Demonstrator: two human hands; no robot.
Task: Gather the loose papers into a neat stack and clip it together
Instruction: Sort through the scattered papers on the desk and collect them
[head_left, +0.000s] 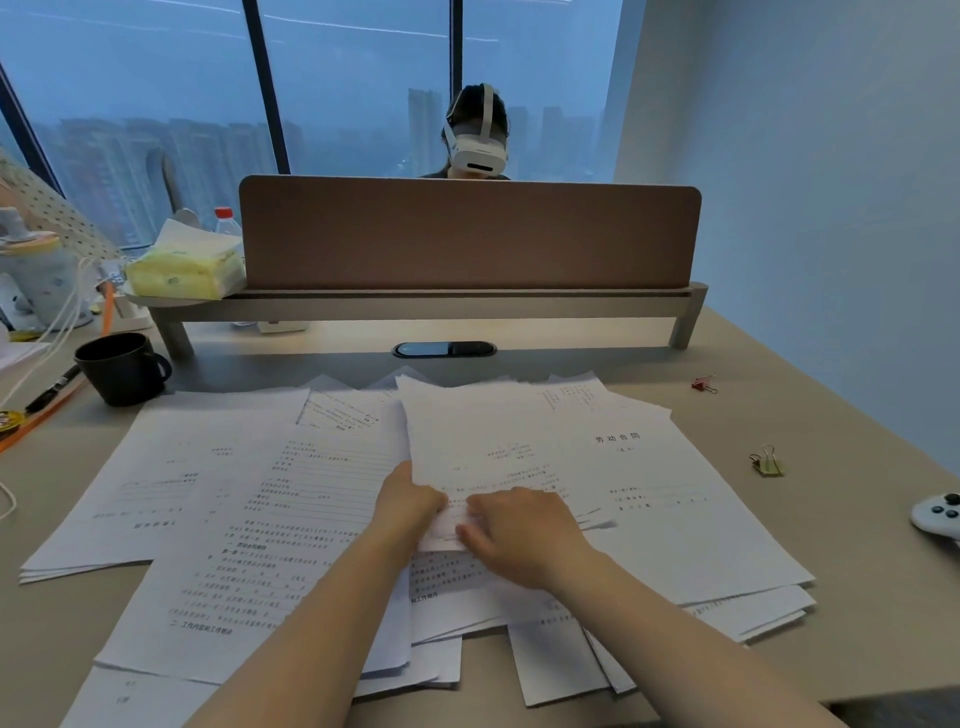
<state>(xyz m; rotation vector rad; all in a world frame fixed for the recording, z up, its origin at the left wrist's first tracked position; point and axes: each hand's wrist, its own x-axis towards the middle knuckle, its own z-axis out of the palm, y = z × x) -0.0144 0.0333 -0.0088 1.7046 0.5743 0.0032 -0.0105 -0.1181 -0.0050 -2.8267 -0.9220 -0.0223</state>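
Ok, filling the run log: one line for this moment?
stage: gathering | left hand + right hand: gripping sheets | papers: still spread | binder clips: untouched, desk right

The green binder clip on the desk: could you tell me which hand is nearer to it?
Right. The right hand lies on the papers, left of the green binder clip; the left hand is farther left.
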